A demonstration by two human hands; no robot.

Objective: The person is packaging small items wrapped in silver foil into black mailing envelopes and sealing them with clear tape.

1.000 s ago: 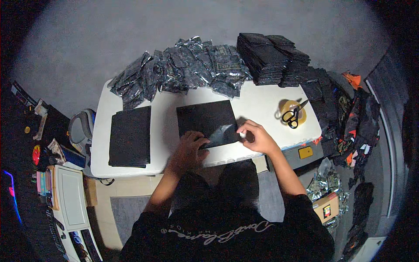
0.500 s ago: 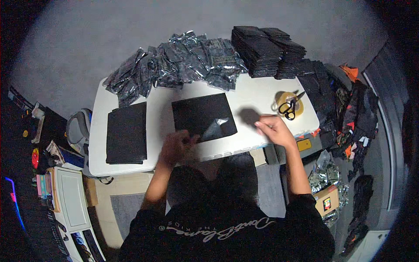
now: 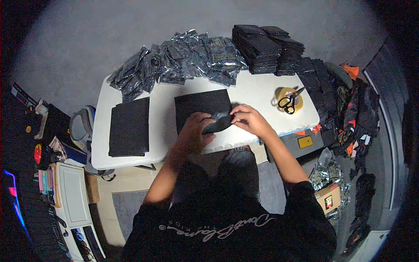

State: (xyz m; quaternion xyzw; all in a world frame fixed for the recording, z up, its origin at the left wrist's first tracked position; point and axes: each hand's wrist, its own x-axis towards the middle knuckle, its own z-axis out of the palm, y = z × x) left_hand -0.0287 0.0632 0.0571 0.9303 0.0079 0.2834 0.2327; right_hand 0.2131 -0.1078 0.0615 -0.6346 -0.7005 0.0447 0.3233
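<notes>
A black flat rectangular sheet (image 3: pixel 200 103) lies on the white table (image 3: pixel 163 115) in front of me. Over its near right part is a small dark glossy piece (image 3: pixel 218 123), perhaps thin plastic; its exact kind is not clear. My left hand (image 3: pixel 195 131) curls round the left side of this piece, slightly blurred. From the right, my right hand (image 3: pixel 248 118) pinches at its other end, thumb and fingertips together. The palms hide part of the sheet's near edge.
At the left lies a stack of black sheets (image 3: pixel 129 126). Plastic-wrapped dark packets (image 3: pixel 183 56) heap along the far edge, beside tall piles of black folded pieces (image 3: pixel 266 50). Black-handled scissors (image 3: pixel 288 104) rest on a tape roll (image 3: pixel 297 107) at the right.
My right hand has moved left to the glossy piece, and my left hand has moved right and up onto it. The piece now sits between both hands.
</notes>
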